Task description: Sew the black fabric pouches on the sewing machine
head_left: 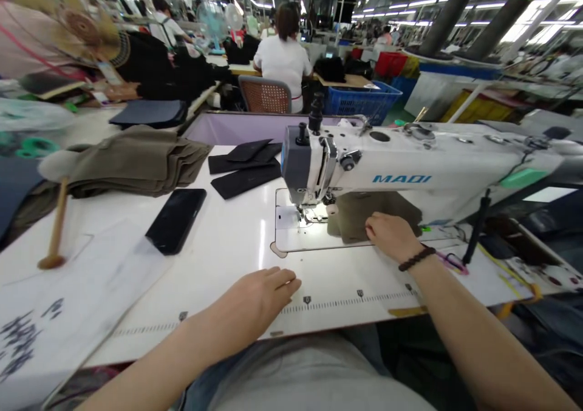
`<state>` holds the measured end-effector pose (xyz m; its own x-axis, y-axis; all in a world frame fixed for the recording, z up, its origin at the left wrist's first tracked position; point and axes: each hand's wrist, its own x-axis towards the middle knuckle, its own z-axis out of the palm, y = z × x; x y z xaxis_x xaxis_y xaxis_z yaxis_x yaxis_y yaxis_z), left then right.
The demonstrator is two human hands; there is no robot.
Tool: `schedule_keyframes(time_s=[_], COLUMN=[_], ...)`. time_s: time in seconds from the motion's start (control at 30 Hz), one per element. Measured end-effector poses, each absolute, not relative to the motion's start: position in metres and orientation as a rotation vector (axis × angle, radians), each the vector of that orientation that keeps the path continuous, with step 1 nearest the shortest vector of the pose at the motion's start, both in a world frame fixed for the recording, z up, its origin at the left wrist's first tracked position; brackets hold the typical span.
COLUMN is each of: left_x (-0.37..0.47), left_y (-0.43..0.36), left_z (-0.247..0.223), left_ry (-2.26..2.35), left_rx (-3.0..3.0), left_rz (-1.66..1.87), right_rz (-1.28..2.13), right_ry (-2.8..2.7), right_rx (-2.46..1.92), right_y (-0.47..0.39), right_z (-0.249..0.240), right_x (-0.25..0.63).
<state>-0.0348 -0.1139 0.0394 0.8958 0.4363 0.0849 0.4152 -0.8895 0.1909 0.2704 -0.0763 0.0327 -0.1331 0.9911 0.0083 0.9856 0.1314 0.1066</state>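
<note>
Under the arm of the white sewing machine [401, 162] lies an olive-brown fabric piece [353, 213], to the right of the lit needle area. My right hand [392, 235], with a dark bead bracelet at the wrist, is on the front part of this fabric, its fingers curled in and closed on it. My left hand [262, 295] rests on the white tabletop near the front ruler marks. Its fingers are stretched out, and nothing is in them. Black fabric pieces [248, 171] lie in a loose pile left of the machine head.
A black phone [177, 220] and a stack of olive-brown fabric [141, 159] lie to the left. Near them are a wooden-handled tool [59, 223] and a paper with handwriting [82, 295]. Thread cones [449, 19] stand at back right. A person in white [282, 59] sits ahead.
</note>
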Motion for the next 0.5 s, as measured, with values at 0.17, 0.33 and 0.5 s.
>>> schedule_keyframes(time_s=[0.17,0.33,0.5], left_x=[-0.035,-0.032,-0.031], left_y=[-0.121,-0.125,-0.127], left_z=[0.039,0.042,0.041], left_ry=[0.657,0.662,0.667], left_rx=[2.859,2.837,2.834], left_rz=[0.157,0.15,0.207], right_rz=[0.004,-0.367,-0.494], right_ry=[2.337,2.4,2.586], right_rx=[2.133,2.262,2.403], right_y=[-0.07,-0.052,-0.046], right_z=[0.036,0.041,0.059], right_x=[0.276,0.305,0.321])
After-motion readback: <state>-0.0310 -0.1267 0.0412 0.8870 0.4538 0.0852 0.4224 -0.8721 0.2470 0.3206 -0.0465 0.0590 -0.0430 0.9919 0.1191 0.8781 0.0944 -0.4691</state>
